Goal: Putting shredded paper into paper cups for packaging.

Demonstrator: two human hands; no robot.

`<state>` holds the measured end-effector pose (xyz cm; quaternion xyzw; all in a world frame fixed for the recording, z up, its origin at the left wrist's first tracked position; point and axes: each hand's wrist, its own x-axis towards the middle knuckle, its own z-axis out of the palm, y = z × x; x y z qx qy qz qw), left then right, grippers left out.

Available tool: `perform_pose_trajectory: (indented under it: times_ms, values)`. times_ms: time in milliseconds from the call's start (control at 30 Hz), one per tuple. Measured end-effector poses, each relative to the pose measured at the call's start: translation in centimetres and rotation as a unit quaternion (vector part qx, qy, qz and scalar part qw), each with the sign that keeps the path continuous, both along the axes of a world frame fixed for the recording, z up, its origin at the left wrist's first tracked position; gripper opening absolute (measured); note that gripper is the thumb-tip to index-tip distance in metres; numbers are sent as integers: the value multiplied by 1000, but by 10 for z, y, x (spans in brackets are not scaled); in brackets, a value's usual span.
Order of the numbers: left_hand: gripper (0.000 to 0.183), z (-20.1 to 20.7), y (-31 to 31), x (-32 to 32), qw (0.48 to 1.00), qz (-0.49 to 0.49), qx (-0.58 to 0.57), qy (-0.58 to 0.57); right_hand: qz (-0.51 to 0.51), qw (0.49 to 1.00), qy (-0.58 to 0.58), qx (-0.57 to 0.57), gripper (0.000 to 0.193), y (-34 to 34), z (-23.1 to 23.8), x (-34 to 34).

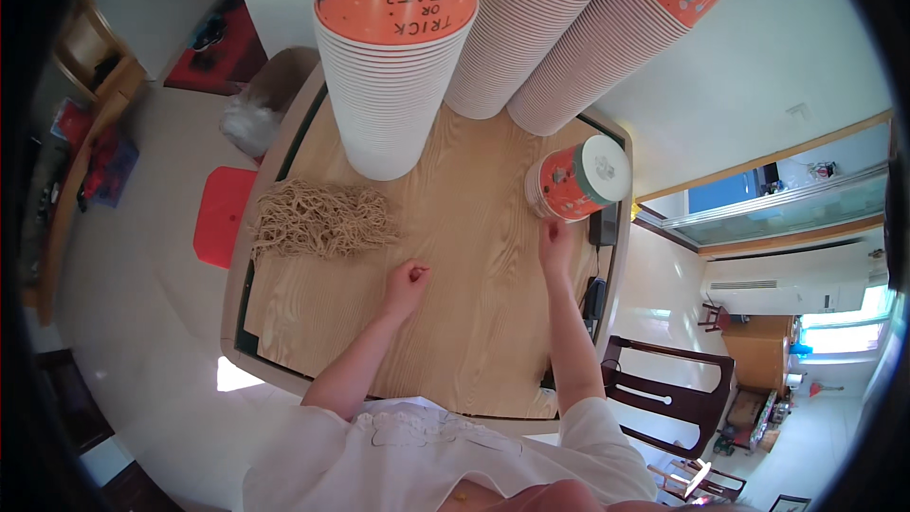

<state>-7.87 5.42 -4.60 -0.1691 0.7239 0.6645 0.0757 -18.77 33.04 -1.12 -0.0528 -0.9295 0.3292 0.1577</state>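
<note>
My left hand (406, 288) is closed over the middle of the wooden table, fingers curled in. Whatever it may hold is hidden. To its left lies a tangled pile of light-brown cord (322, 220). Further right, my right hand (555, 245) has its fingers pressed together at the near rim of an orange paper bucket (561, 182). This bucket stands upside down in a short stack, with its white base (607, 169) up and a green band below it. The fingertips are partly hidden against the rim.
Tall stacks of white-rimmed orange paper buckets, a left one (389, 95), a middle one (526, 19) and a right one (607, 47), rise at the table's far side. Black devices (595, 299) lie along the right edge. Nearby are a red stool (223, 216) and a dark chair (668, 393).
</note>
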Motion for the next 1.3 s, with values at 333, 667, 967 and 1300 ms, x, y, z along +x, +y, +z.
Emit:
perform_pose_trajectory:
  times_ms: [333,667,967,1300]
  values:
    - [14,106,-33,-100,938,174,-79,289,106,983,48,-143,9,-44,96,-16]
    - [32,261,-130,-169,843,278,-170,428,196,907,-28,-372,22,-176,254,-99]
    - [30,264,-169,-167,883,215,-105,404,202,974,90,-57,28,-140,262,-145]
    - [14,76,-120,-21,960,151,-90,217,150,944,-30,293,31,14,133,-62]
